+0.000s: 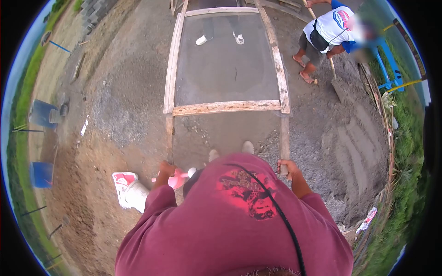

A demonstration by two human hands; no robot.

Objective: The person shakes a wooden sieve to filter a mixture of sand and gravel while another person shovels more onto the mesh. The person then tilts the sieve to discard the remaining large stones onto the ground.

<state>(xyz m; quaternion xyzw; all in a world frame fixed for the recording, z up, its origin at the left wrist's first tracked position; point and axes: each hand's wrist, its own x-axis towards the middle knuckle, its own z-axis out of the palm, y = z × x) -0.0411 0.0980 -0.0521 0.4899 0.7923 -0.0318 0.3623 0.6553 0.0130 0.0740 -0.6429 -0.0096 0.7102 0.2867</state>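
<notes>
A wooden-framed sieve (225, 108) with fine grey mesh stretches out in front of me. Two wooden handles run back from it toward my body. My left hand (166, 169) is closed around the end of the left handle (170, 138). My right hand (289, 167) grips the end of the right handle (285, 138), fingers wrapped over it. Between the handles, the toes of my shoes (247, 146) show on the sandy ground. A pair of white shoes (201, 40) appears behind the mesh at the sieve's far end.
At the upper right a co-worker (317, 34) bends over a shovel (338, 88) beside a grey sand pile (354, 142). A white bucket (136, 193) and a pink container (177, 179) stand by my left arm. Blue barrels (41, 175) are farther left.
</notes>
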